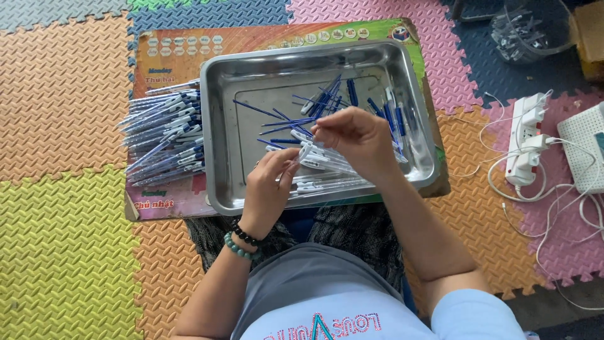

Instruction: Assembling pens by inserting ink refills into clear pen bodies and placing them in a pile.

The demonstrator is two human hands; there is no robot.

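Note:
A steel tray (220,119) rests on a board on my lap, holding loose blue pen refills (301,119), blue caps and clear pen barrels. My left hand (267,189) grips a clear pen barrel (302,156) over the tray's near side. My right hand (355,141) pinches a thin part at the barrel's tip, with several more clear barrels bunched under its palm. A pile of finished blue-and-white pens (165,135) lies left of the tray on the board.
A colourful printed board (170,56) sits under the tray on foam floor mats. At the right are a white power strip (525,141), tangled white cables and a white device (585,141). A clear bag of parts (522,28) lies top right.

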